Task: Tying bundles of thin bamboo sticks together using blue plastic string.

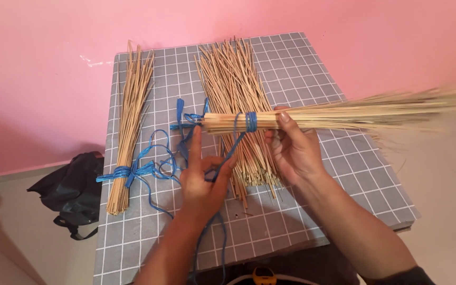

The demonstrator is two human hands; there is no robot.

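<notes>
**Stick bundle held over a gridded board, with blue cord drawn taut**

Nearest the camera, a yellow-and-black object [264, 275] is partly seen at the lower edge. Above it, the left hand [202, 182] is shown with fingers curled around a blue cord [228, 153], the index finger extended upward toward the cut end of the bundle; the cord is pinched in this hand and runs up to the wrapping. The right hand [294, 150] is closed around a bundle of thin pale sticks [312, 119], gripped just to the right of the cord wrapping, with the thumb laid over the top. The bundle is held level above the board, its trimmed butt end pointing left between the 2 hands and its loose, blurred tips spreading toward the right edge. Several turns of blue cord are seen around the butt end. Under the hands, a grey board with a white grid [344, 174] is visible. On it a loose heap of sticks [236, 100] is spread beneath the held bundle, and 1 tied bundle [130, 126] is laid along the left side, bound with blue cord near its lower end. A black bag [72, 192] is seen on the floor to the left, against a pink wall [54, 79].
</notes>
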